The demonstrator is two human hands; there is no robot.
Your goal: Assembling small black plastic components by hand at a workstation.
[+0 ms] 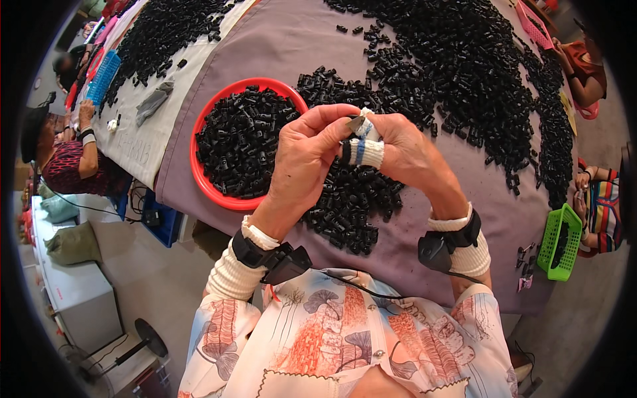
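The red basin (194, 147) is filled with small black parts (242, 142) and is set on a mauve cloth (285, 40). Just right of the basin, the left hand (305, 156) and the right hand (406, 149) are brought together above a loose pile (352, 205) of the same parts. The thumb and forefinger of the left hand are pinched together, and a small grey piece (355, 123) is seen at their tips. The fingers of the right hand are curled in close to it, and a white knit wrap (365, 154) with a blue stripe is seen on them; whether anything is gripped inside cannot be told. Cream ribbed cuffs are worn on both wrists, and black devices are strapped over them.

Farther right of the basin and beyond it, a large heap (458, 66) of black parts is spread. Well to the right of the basin, a green basket (561, 272) is placed at the cloth's edge, beside a co-worker's striped sleeve (609, 205). To the left of the basin, a pale cloth (166, 126) is laid, on which a blue basket (103, 76) and a dark grey bag (154, 103) are rested; another person's hand (86, 113) is held near that basket.
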